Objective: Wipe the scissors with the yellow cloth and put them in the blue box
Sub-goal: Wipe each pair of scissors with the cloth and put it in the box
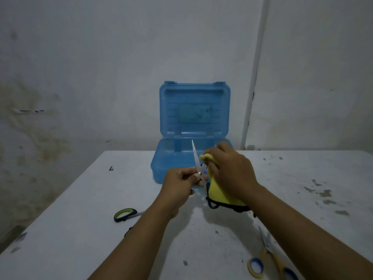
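Left hand [178,181] pinches the held scissors [196,161] near the pivot, fingers curled round them, one blade pointing up in front of the blue box [182,165], the other blade apparently wrapped in cloth; right hand [230,168] grips the yellow cloth [219,194], fingers curled round it against that blade, cloth's dark-edged tail hanging just above the white table [80,229]. Box sits at the table's far edge, lid up against the wall. Green-handled scissors [126,214] lie on the table partly under the left forearm, yellow-and-blue scissors [269,257] at near right beside the right forearm
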